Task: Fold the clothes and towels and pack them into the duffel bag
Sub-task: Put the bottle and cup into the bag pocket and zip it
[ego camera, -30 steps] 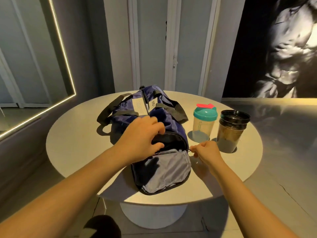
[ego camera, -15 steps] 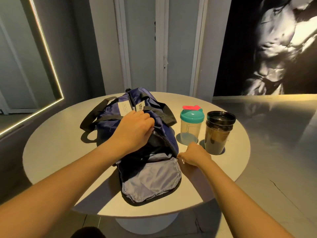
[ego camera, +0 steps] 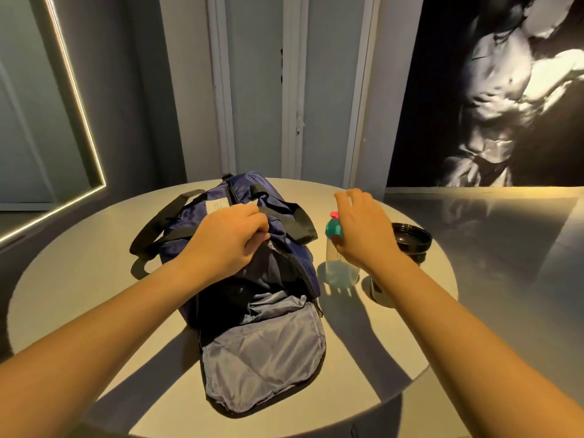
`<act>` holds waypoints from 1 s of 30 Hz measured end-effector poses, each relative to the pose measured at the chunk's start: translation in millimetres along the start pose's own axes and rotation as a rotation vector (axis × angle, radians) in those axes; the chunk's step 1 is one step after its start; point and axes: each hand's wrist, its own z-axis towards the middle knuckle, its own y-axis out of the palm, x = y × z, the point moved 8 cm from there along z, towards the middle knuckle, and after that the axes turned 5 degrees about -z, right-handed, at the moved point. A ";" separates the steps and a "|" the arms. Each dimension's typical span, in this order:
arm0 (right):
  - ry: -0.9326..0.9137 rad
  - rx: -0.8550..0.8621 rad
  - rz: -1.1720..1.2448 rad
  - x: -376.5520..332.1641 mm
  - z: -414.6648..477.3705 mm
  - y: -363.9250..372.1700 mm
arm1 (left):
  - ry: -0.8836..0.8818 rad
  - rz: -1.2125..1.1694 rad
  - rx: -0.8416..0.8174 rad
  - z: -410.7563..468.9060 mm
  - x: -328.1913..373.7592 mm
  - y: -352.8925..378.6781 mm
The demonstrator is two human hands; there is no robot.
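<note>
Right now you have one duffel bag, two drink containers and your two hands over one round table. The bag lies near the middle of the table, its length running away from you, with the near end unzipped and the grey-lined end flap folded down flat toward you. Two black straps show on it, one on each side, and one white label sits just beyond your left knuckles.

Just to the right of the bag stand a clear bottle with a teal lid and, beside that, a dark cup. Your right wrist and forearm cover most of the cup's lower part, and your palm hides part of the bottle's lid. Inside the bag's opening it is too dark to tell what lies there.

Your left hand is on top of the bag, fingers curled and pinching the navy fabric at the upper edge of the opening. Your right hand is over the bottle's lid, fingers spread and loosely bent, gripping nothing; whether the thumb touches the lid you cannot tell.
</note>
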 end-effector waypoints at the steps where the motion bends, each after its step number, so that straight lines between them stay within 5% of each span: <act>1: -0.012 -0.045 -0.048 -2.5 9.1 8.6 | 0.016 -0.008 -0.026 -2.0 -1.6 1.1; 6: 0.056 -0.218 -0.104 -2.7 20.9 44.1 | 0.041 -0.018 -0.168 -21.2 -16.2 -2.8; 14: 0.001 -0.154 -0.054 -11.2 14.0 39.2 | -0.042 0.129 -0.094 -24.0 -31.7 -20.1; 25: -0.136 0.202 0.351 -13.6 -42.8 -65.6 | -0.354 0.011 -0.087 1.1 -52.6 -10.6; 30: -0.328 0.305 0.271 -50.3 -68.5 -88.1 | -0.330 0.042 -0.124 14.1 -53.6 -15.6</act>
